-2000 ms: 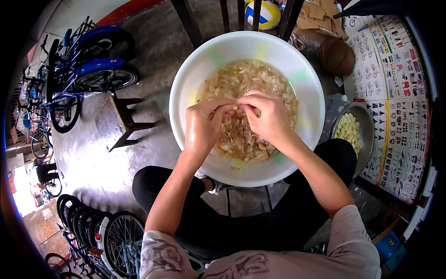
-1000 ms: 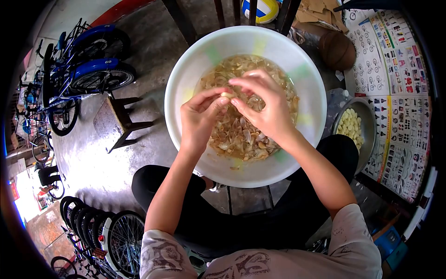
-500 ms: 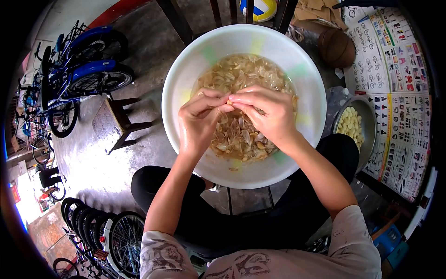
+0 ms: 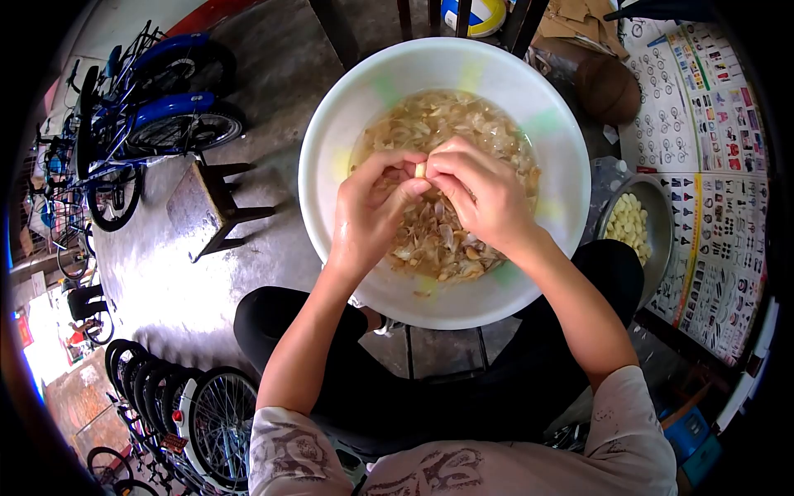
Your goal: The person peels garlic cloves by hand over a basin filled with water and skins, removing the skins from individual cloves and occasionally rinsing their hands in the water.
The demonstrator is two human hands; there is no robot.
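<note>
Between the fingertips of both hands is a pale garlic clove (image 4: 421, 170), held over a large white basin (image 4: 327, 240). My left hand (image 4: 374, 201) pinches it from the left with thumb and forefinger. From the other side my right hand (image 4: 484, 192) grips it, fingers bent inward. Below them, garlic skins (image 4: 451, 240) float in the basin's cloudy water, some brown and some whitish. To the right of the basin a metal bowl (image 4: 659, 240) holds many peeled garlic cloves (image 4: 627, 225).
A small wooden stool (image 4: 217, 207) stands left of the basin. Bicycles (image 4: 178, 124) line the left side. Printed poster sheets (image 4: 711, 231) cover the surface at right. A brown ball (image 4: 608, 89) and a volleyball (image 4: 475, 15) lie at the back.
The garlic clove now shows more of its pale surface between my fingertips. Both hands have shifted slightly within the view, along with the basin and surroundings.
</note>
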